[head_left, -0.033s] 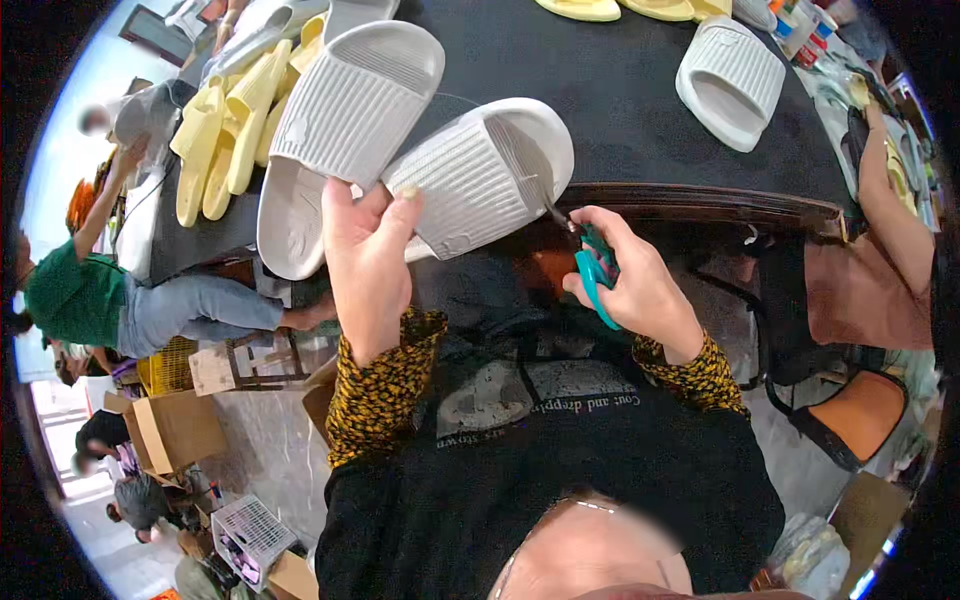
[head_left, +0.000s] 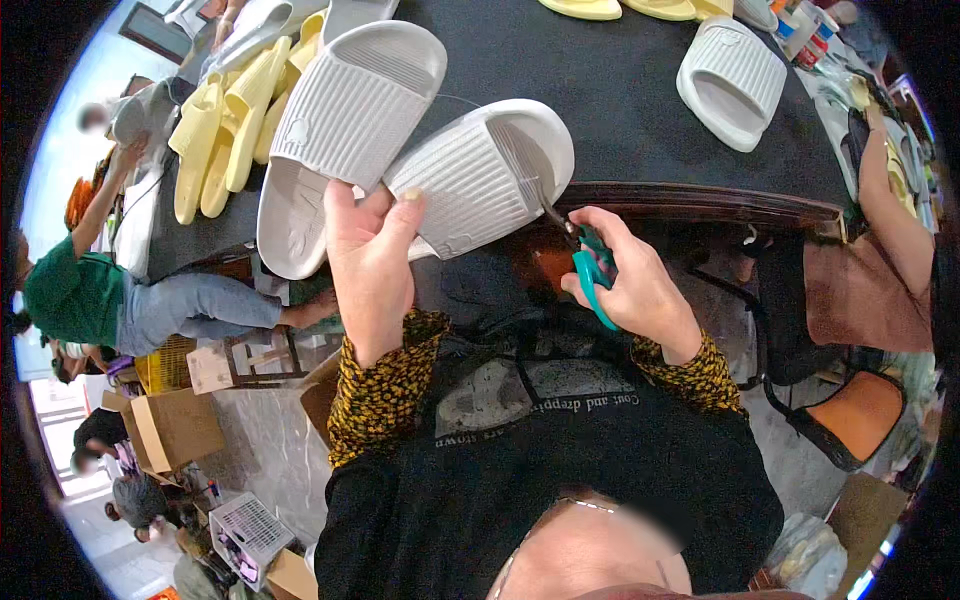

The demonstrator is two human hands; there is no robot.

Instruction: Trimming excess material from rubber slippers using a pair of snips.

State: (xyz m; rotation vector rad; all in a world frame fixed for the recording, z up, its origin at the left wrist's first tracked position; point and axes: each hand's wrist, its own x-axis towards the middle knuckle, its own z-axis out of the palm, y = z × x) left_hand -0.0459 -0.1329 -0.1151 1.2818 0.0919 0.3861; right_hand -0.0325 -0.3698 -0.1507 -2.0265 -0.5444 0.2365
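Left hand gripping two white slippers soles up over black table; right hand closed on teal scissors, blades at slipper edge.

Two white slippers held at 11 o'clock. One more white slipper on tabletop at 1 o'clock. One pair of teal scissors near centre. Yellow slippers, several, stacked at 10 o'clock; exact count unclear.
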